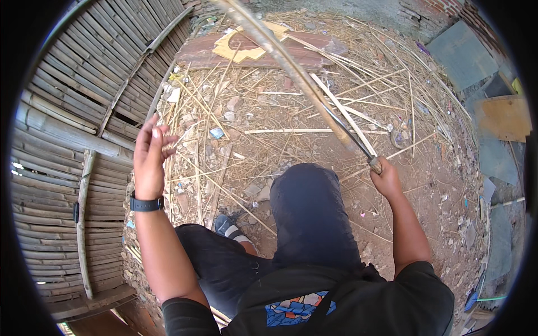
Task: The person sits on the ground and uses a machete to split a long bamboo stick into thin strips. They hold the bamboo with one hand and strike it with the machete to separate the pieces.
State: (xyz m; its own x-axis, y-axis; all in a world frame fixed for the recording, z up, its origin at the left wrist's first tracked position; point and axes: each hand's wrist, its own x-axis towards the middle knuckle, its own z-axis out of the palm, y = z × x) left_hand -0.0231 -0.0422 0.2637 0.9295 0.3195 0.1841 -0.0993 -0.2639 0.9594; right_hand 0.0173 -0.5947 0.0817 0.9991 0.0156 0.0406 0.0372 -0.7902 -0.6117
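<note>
My right hand [386, 178] is wrapped round the handle of a long, dark-bladed knife [358, 144]. The blade lies along a split bamboo pole [297, 78] and seems to be wedged in it; exactly how they meet is hard to make out. That pole slants from the top edge down toward my right hand, its lower end in the air beyond my raised knee. Off to the left, my left hand [150, 159] is lifted with its fingers apart and holds nothing. A dark watch [147, 203] circles that wrist.
A slatted bamboo wall [61, 162] stands close on the left. Thin bamboo strips [291, 131] and rubble litter the ground ahead. Farther off, a brown board [196, 49] carries a yellow cut-out panel [224, 51]. Grey sheets [462, 53] and an orange-brown panel [504, 117] lie at right.
</note>
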